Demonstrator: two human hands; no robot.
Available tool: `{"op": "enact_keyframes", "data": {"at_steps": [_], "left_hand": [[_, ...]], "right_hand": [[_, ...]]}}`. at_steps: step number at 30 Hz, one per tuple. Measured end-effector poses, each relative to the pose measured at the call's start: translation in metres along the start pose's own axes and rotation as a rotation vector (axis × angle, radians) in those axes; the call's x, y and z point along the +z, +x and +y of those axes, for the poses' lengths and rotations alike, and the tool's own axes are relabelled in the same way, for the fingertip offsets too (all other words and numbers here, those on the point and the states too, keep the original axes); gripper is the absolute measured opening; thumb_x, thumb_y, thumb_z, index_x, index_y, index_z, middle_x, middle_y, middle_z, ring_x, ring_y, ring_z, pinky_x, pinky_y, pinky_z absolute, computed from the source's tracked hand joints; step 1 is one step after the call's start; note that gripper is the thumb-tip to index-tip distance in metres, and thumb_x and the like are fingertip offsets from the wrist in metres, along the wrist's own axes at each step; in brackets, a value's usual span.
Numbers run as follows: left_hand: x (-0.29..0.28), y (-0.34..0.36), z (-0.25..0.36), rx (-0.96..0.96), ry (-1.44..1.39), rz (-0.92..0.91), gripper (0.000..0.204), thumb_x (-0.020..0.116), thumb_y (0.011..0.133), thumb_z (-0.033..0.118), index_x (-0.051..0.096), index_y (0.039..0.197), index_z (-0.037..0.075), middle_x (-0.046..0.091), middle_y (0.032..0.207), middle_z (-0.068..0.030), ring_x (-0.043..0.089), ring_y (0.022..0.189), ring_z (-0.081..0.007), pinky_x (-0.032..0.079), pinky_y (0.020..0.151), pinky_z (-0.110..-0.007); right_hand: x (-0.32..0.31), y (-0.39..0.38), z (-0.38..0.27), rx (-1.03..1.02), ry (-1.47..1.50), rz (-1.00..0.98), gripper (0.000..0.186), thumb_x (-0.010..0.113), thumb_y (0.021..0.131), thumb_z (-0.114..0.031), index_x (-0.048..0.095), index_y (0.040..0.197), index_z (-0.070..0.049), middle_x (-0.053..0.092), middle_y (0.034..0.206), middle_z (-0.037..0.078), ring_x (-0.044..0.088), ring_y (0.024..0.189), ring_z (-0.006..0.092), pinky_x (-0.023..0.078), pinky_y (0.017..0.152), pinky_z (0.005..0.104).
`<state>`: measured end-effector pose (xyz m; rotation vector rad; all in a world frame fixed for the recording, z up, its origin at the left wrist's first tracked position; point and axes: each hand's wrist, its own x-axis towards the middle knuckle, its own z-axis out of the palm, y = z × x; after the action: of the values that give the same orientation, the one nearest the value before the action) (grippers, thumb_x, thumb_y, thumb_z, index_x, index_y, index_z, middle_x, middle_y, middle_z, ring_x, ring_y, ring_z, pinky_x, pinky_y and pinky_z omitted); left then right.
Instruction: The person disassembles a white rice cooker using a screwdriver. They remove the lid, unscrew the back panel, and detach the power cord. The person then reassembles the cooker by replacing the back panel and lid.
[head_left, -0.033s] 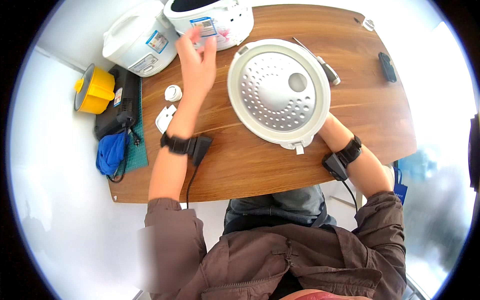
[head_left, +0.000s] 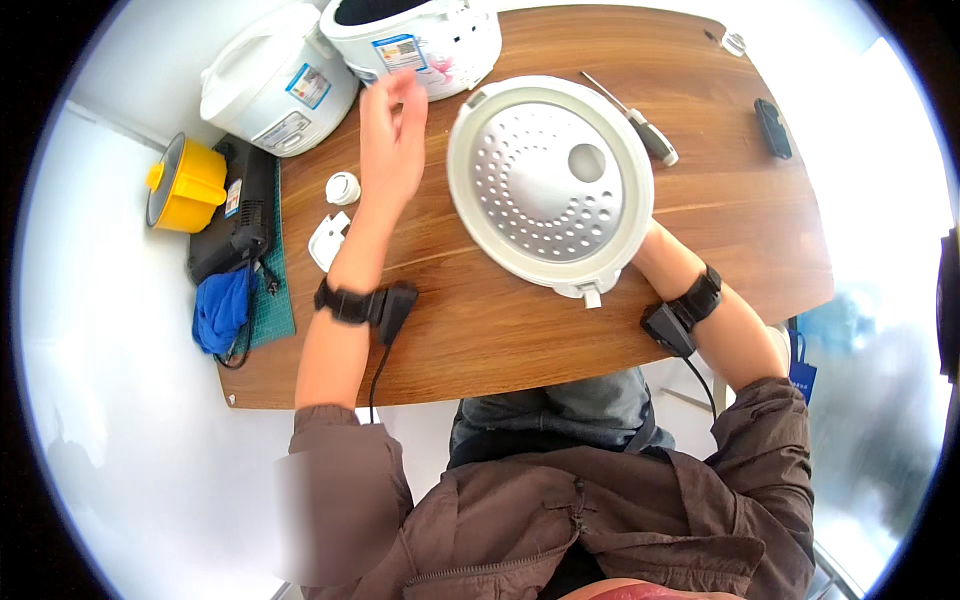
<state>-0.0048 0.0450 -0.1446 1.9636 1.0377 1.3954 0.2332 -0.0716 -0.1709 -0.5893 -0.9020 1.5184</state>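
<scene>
A round rice cooker lid (head_left: 541, 205) shows its inner side, a perforated metal plate with a round hole in a pale rim. My right hand (head_left: 650, 248) supports the lid from beneath at its lower right; its fingers are hidden behind it. My left hand (head_left: 394, 150) is raised left of the lid, fingers slightly curled, the thumb apart, with nothing visible in it. Just beyond the fingertips stands a white rice cooker body (head_left: 420, 50) without its lid. Below and left of this hand lie a small white round cap (head_left: 343, 188) and a white plastic part (head_left: 328, 240).
Another white rice cooker (head_left: 285, 85) stands at the far left. Nearby are a yellow pot (head_left: 190, 183), a black case (head_left: 232, 220), a blue cloth (head_left: 222, 308) and a green mat (head_left: 272, 322). A screwdriver (head_left: 652, 138) lies behind the lid; a dark object (head_left: 773, 130) is at far right.
My left hand has tilted slightly, its fingers drawing a little closer together. The lid, still on my right hand, sits slightly further left and up in the picture.
</scene>
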Motion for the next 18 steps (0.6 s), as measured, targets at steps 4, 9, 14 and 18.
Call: {"op": "enact_keyframes", "data": {"at_steps": [4, 9, 14, 18], "left_hand": [[-0.015, -0.049, 0.018, -0.183, -0.141, -0.152, 0.044, 0.052, 0.11, 0.033, 0.053, 0.136, -0.002, 0.062, 0.126, -0.0121, 0.058, 0.113, -0.0177, 0.047, 0.096, -0.031], [-0.02, -0.068, 0.01, -0.407, -0.164, -0.155, 0.043, 0.049, 0.111, 0.036, 0.058, 0.133, 0.0, 0.066, 0.116, -0.0043, 0.056, 0.103, -0.0108, 0.046, 0.094, -0.027], [-0.026, -0.071, 0.012, -0.415, -0.148, -0.085, 0.044, 0.046, 0.112, 0.036, 0.061, 0.129, -0.001, 0.067, 0.11, -0.0036, 0.057, 0.1, -0.0102, 0.045, 0.092, -0.026], [-0.029, -0.069, 0.016, -0.394, -0.068, -0.115, 0.044, 0.048, 0.111, 0.037, 0.06, 0.129, -0.002, 0.068, 0.109, -0.0057, 0.058, 0.099, -0.0114, 0.046, 0.091, -0.027]], "right_hand": [[0.0, 0.003, 0.019, 0.023, -0.038, -0.025, 0.034, 0.074, 0.09, -0.017, 0.067, 0.118, 0.002, 0.07, 0.112, 0.021, 0.071, 0.094, 0.0309, 0.057, 0.081, 0.036], [0.003, 0.004, 0.032, -0.042, -0.411, -0.081, 0.032, 0.075, 0.089, -0.016, 0.069, 0.115, 0.002, 0.071, 0.115, 0.023, 0.072, 0.096, 0.0332, 0.058, 0.083, 0.0372], [0.005, 0.017, -0.006, -0.654, -1.413, -0.062, 0.024, 0.076, 0.083, -0.012, 0.071, 0.104, -0.004, 0.068, 0.093, 0.013, 0.07, 0.081, 0.0294, 0.058, 0.073, 0.0385], [-0.023, 0.032, -0.038, -0.783, -1.709, 0.081, 0.032, 0.08, 0.084, -0.02, 0.073, 0.113, -0.01, 0.065, 0.101, 0.004, 0.064, 0.092, 0.0252, 0.053, 0.077, 0.0379]]}}
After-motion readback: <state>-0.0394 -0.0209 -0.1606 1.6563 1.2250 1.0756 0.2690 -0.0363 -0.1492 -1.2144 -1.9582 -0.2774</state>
